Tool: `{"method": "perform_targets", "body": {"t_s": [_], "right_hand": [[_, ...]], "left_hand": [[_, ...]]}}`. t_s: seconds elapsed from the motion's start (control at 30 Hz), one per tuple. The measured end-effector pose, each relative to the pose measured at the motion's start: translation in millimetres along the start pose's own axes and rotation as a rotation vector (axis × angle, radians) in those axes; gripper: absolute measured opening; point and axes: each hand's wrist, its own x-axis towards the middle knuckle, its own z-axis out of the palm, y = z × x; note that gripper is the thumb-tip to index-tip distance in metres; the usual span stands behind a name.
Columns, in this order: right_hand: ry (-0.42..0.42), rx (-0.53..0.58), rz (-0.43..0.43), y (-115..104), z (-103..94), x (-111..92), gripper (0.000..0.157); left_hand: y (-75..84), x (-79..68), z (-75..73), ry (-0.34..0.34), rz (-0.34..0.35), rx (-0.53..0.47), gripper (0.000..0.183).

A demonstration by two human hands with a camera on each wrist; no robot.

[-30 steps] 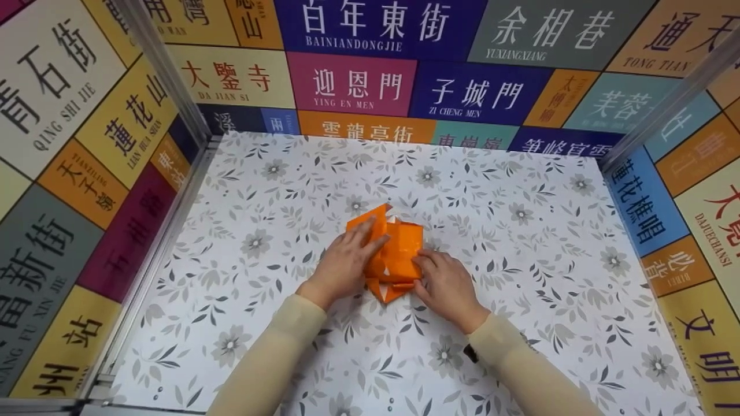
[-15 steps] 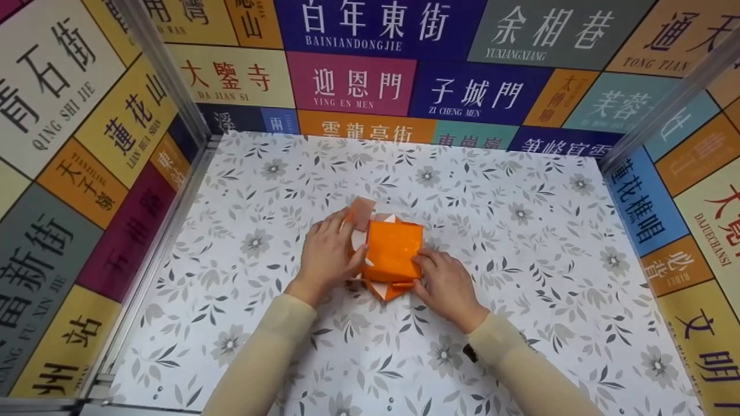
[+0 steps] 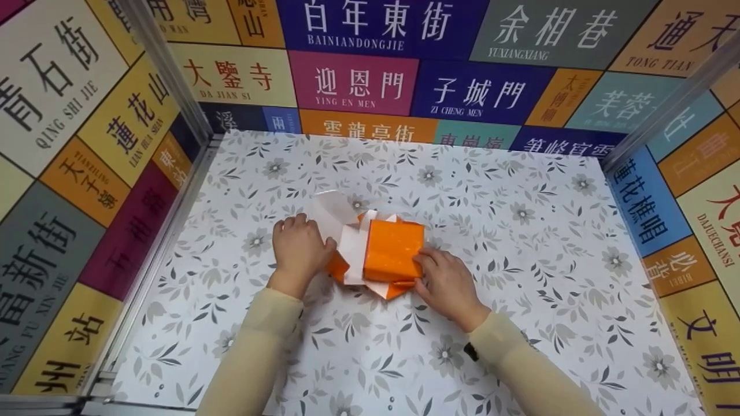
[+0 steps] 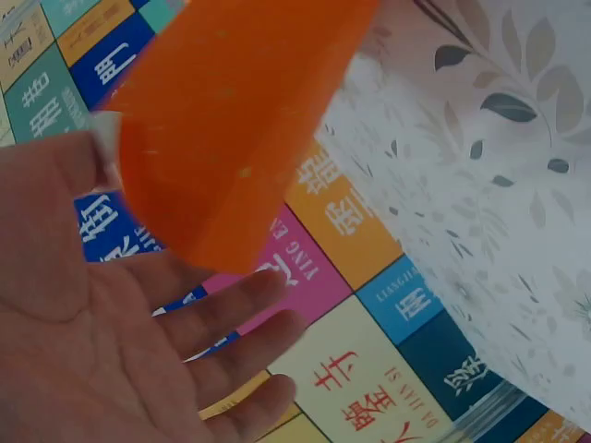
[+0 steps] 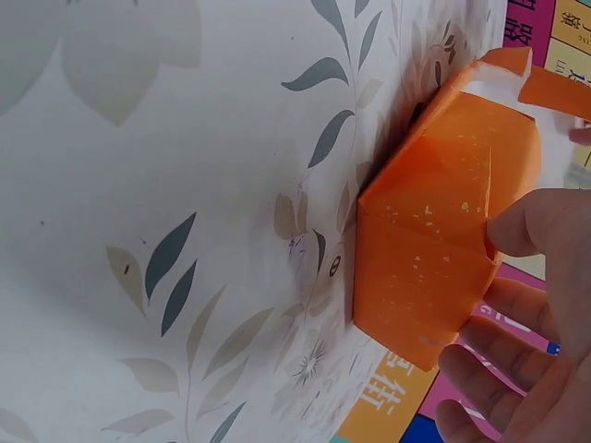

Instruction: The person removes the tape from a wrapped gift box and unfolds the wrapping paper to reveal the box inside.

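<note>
A small box (image 3: 395, 248) covered in orange paper sits mid-table, square top upward. From its left side the wrapping paper (image 3: 354, 248) spreads out, showing its white inner face and an upturned pale flap. My left hand (image 3: 300, 251) is left of the box and pinches the paper's loose edge; in the left wrist view the orange sheet (image 4: 240, 120) curves up from between thumb and index finger, the other fingers spread. My right hand (image 3: 448, 283) grips the box's right side, and the right wrist view has the thumb on the orange wrapped side (image 5: 420, 249), fingers along its edge.
The table (image 3: 520, 271) wears a white cover with grey flowers and leaves. Panels with colourful street-name signs (image 3: 352, 84) stand at the back and both sides, with metal posts (image 3: 173, 69) at the corners.
My left hand has drawn the paper leftward off the box top, opening it out so the white inside shows. My right hand has stayed at the box's right side.
</note>
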Motion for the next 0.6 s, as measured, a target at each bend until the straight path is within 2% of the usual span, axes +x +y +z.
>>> {"method": "perform_targets", "body": {"t_s": [0.17, 0.23, 0.3, 0.37, 0.6], "right_hand": [[-0.009, 0.002, 0.008, 0.5, -1.1, 0.1, 0.044], [-0.010, 0.002, 0.011, 0.6, -0.8, -0.1, 0.043], [-0.009, 0.004, 0.010, 0.7, -0.5, 0.0, 0.043], [-0.007, 0.004, 0.007, 0.6, -0.4, 0.0, 0.043], [0.000, 0.004, 0.007, 0.0, -1.5, 0.4, 0.043]], "left_hand": [[-6.7, 2.4, -4.1, -0.258, -0.032, 0.087, 0.058], [-9.8, 3.5, -5.1, -0.360, -0.016, 0.132, 0.068], [-13.0, 4.5, -5.8, -0.426, 0.009, 0.164, 0.078], [-16.0, 4.1, -5.8, -0.463, 0.044, 0.192, 0.084], [-22.0, -1.9, -2.1, -0.500, 0.149, 0.172, 0.086]]}}
